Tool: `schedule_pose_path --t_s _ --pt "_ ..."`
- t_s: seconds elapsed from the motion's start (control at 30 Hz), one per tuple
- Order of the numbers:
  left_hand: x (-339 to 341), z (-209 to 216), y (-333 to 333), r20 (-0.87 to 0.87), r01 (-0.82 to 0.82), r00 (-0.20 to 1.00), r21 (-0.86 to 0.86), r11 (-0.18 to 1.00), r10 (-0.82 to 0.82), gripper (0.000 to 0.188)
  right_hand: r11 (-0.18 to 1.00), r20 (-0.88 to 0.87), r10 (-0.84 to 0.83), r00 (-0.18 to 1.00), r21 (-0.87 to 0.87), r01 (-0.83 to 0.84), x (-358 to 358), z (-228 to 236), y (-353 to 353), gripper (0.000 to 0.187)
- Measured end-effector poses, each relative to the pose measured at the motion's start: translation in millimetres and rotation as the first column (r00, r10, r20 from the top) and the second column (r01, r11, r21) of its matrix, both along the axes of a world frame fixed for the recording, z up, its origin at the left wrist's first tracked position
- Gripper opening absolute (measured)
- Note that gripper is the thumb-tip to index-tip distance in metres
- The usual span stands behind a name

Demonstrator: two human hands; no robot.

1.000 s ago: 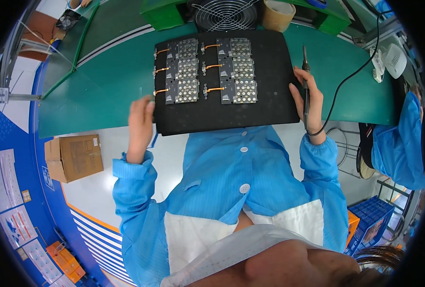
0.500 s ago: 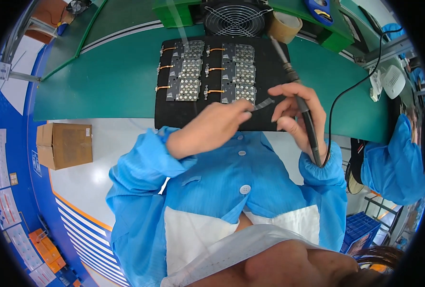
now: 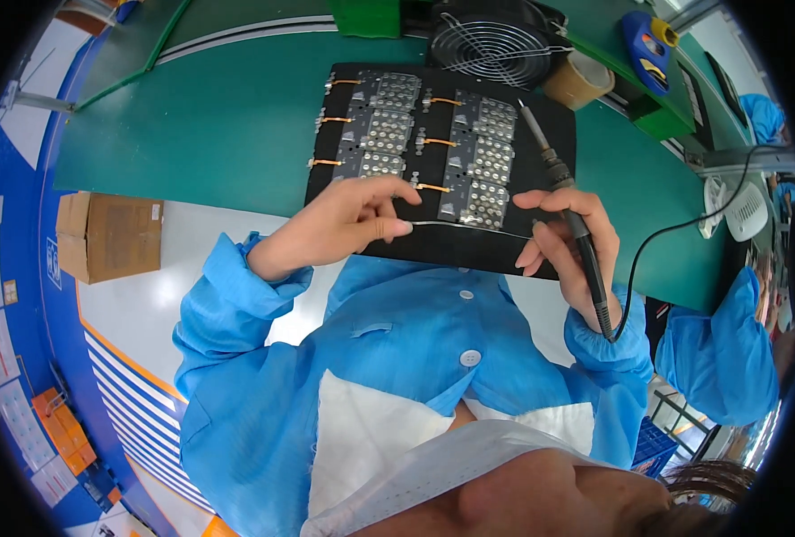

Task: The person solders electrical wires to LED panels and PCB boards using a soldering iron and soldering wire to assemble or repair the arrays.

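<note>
My right hand (image 3: 579,242) is closed round the dark handle of a soldering iron (image 3: 589,264). The iron's metal tip points up and away, past the right column of circuit boards (image 3: 491,159). A thin silvery strand (image 3: 469,225), solder wire by its look, stretches between my two hands along the near edge of the black mat (image 3: 541,179). One end meets the thumb of my left hand (image 3: 348,219), whose index finger is raised; the other reaches my right fingertips. A second column of boards (image 3: 387,130) lies beyond my left hand, with short orange strips on their left sides.
A black fan with a wire guard (image 3: 491,52) stands behind the mat, beside a tape roll (image 3: 585,80). The iron's black cable (image 3: 648,243) loops right over the green bench (image 3: 209,125). A cardboard box (image 3: 111,237) is at the left; a blue-sleeved person (image 3: 715,358) is at the right.
My left hand has moved left, away from my right, and the strand now spans the gap. The iron stays in my right hand. Mat and boards appear shifted right as the view turned.
</note>
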State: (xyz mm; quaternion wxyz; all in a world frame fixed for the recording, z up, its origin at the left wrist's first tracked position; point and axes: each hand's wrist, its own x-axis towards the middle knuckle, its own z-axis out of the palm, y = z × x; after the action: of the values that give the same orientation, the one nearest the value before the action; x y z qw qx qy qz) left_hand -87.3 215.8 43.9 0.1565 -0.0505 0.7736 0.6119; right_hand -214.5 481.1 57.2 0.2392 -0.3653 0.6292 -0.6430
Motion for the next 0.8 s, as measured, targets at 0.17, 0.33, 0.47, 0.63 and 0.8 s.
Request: schedule_pose_path --t_s 0.17,0.33,0.47,0.63,0.8 --pt "-11 12 10 -0.33 -0.066 0.943 -0.07 0.995 0.04 0.024 0.988 0.053 0.121 0.991 0.095 -0.126 -6 15 -49 0.027" --pt "-10 9 -23 -0.51 -0.282 0.847 -0.185 0.941 0.154 0.012 0.975 0.056 0.184 0.981 0.117 -0.189 -17 6 -83 0.024" --pt "1 15 -79 -0.547 -0.539 0.776 -0.32 0.779 0.313 0.008 0.961 -0.295 0.24 0.925 0.205 -0.184 -44 11 -94 0.018" --pt "-17 -4 -107 -0.665 -0.729 0.647 -0.397 0.558 0.372 0.009 0.977 -0.444 0.159 0.882 0.197 -0.076 -74 10 -128 0.048" --pt "-42 -24 -106 -0.763 -0.722 0.599 -0.382 0.577 0.244 0.013 0.983 -0.215 0.045 0.975 0.186 -0.005 -74 -19 -155 0.032"
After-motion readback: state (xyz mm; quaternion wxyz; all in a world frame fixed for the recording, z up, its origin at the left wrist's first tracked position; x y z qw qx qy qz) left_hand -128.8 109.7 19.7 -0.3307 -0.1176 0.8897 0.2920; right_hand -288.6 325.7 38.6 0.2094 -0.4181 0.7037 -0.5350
